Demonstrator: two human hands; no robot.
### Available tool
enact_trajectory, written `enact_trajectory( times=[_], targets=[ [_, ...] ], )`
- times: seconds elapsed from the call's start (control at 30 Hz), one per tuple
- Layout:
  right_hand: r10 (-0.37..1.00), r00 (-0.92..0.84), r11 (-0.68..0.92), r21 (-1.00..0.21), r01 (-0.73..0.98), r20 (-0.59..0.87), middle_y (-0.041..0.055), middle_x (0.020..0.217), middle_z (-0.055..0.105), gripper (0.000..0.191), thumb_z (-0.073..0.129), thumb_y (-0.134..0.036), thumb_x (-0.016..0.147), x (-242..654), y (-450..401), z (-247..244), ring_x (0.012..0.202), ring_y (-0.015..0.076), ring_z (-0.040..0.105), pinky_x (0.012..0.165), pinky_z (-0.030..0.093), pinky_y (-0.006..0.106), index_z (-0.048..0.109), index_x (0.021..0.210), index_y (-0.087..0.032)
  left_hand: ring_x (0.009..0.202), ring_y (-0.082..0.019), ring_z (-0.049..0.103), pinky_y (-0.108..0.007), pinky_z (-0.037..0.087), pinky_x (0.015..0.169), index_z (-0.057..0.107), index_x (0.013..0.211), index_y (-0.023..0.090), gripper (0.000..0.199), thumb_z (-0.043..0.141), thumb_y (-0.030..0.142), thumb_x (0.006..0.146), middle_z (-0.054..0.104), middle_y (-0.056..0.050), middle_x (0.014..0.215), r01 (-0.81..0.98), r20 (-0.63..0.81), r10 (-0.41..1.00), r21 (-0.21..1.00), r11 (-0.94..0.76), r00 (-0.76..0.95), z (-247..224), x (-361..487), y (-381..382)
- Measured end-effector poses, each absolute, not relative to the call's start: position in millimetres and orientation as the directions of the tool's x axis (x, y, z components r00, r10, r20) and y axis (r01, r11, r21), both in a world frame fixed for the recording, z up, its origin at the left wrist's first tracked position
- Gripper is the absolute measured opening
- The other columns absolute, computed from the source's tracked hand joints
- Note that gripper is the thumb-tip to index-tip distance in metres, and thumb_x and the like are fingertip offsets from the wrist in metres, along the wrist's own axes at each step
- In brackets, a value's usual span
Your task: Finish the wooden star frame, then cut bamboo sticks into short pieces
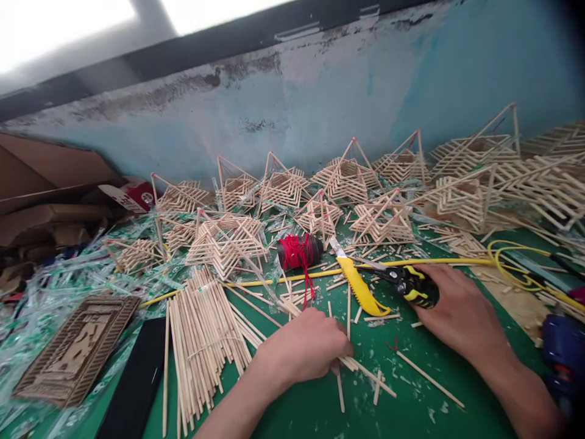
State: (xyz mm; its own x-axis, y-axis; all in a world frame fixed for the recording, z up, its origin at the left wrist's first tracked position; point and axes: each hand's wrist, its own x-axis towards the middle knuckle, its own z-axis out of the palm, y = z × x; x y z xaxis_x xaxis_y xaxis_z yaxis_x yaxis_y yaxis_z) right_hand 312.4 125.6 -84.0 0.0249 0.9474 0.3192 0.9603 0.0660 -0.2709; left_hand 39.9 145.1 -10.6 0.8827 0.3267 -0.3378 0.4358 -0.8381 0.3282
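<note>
right hand (pixel 461 308) is clamped on the black-and-yellow cutters (pixel 414 286), fingers on top, thumb below, tool nose pointing left and away. cutters sit at its fingertips, left side of the hand. can't tell if the tool's jaws are open.

left hand (pixel 304 344) has fingers together, curled down over short wooden sticks (pixel 372 377) that poke out to its right. grip itself is hidden, can't tell if it's pinching.

yellow-handled knife (pixel 359 286) lies just left of the cutters, blade pointing away. spool of red thread (pixel 299 251) is beyond the left hand, loose strands hanging toward it. yellow cord (pixel 429 262) runs across beyond both hands. single stick with a red thread end (pixel 429 378) lies between the hands, nearer the right wrist.

bundle of long sticks (pixel 201 347) left of the left hand, then black flat piece (pixel 134 378), then cardboard panel (pixel 77 350). blue tool (pixel 562 353) right of the right hand. woven stick frames (pixel 223 241) stand beyond everything, up by the blue wall (pixel 320 110).
</note>
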Motion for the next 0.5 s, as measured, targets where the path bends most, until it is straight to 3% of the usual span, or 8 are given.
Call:
enact_trajectory(
  times=[0.1,0.17,0.23,0.3,0.33,0.4,0.5],
  targets=[
    [0.948,0.03,0.064,-0.282,0.957,0.317,0.0138,0.116,0.066,0.04,0.051,-0.033,0.079,312,126,-85,0.109,0.0369,0.062,0.094,0.051,0.054,0.056,0.116,-0.02,0.067,-0.018,0.063,-0.032,0.029,0.048,0.069,0.082,0.021,0.012,0.06,0.016,0.09,0.069,-0.003,0.081,0.381,-0.218,0.315,0.448,-0.808,0.924,-8,35,148],
    [0.947,0.036,0.059,-0.285,0.957,0.319,0.0134,0.115,0.066,0.039,0.05,-0.033,0.078,312,126,-85,0.109,0.0367,0.062,0.094,0.051,0.053,0.056,0.115,-0.021,0.067,-0.015,0.061,-0.029,0.034,0.052,0.069,0.085,0.02,0.014,0.057,0.015,0.092,0.066,-0.004,0.08,0.3,-0.054,0.351,0.649,-0.699,0.935,-5,29,150],
    [0.947,0.037,0.057,-0.282,0.958,0.32,0.0136,0.115,0.066,0.039,0.051,-0.033,0.078,312,125,-85,0.108,0.0369,0.062,0.093,0.052,0.052,0.056,0.115,-0.021,0.067,-0.015,0.057,-0.027,0.039,0.057,0.068,0.082,0.019,0.014,0.061,0.023,0.093,0.061,-0.003,0.074,0.131,0.169,0.496,0.849,-0.512,0.852,-4,22,155],
    [0.948,0.032,0.061,-0.28,0.958,0.318,0.0142,0.116,0.066,0.039,0.051,-0.033,0.079,312,125,-85,0.109,0.0375,0.062,0.093,0.051,0.053,0.055,0.116,-0.021,0.063,-0.013,0.05,-0.026,0.038,0.056,0.067,0.076,0.019,0.021,0.068,0.035,0.089,0.056,-0.002,0.071,-0.088,0.337,0.733,0.93,-0.357,0.591,-5,15,163],
    [0.948,0.029,0.064,-0.279,0.958,0.317,0.0144,0.117,0.065,0.039,0.051,-0.033,0.079,312,125,-85,0.109,0.0376,0.062,0.094,0.051,0.053,0.055,0.116,-0.021,0.058,-0.01,0.044,-0.024,0.035,0.052,0.065,0.075,0.019,0.024,0.07,0.039,0.087,0.055,-0.002,0.074,-0.193,0.357,0.834,0.933,-0.303,0.42,-7,12,167],
    [0.948,0.022,0.071,-0.28,0.957,0.317,0.0142,0.117,0.065,0.04,0.052,-0.033,0.079,312,125,-85,0.109,0.0372,0.062,0.094,0.051,0.053,0.056,0.116,-0.021,0.048,-0.004,0.029,-0.02,0.025,0.043,0.061,0.078,0.018,0.026,0.069,0.041,0.088,0.053,0.001,0.078,-0.367,0.265,0.949,0.911,-0.188,0.173,-10,7,175],
    [0.945,0.022,0.076,-0.285,0.955,0.326,0.0131,0.115,0.066,0.04,0.052,-0.034,0.078,313,125,-85,0.107,0.0368,0.063,0.092,0.052,0.052,0.056,0.116,-0.021,0.042,-0.001,0.016,-0.015,0.015,0.038,0.055,0.083,0.018,0.025,0.066,0.039,0.091,0.046,0.006,0.069,-0.532,0.103,0.989,0.846,-0.03,0.107,-13,7,180]
  ],
)
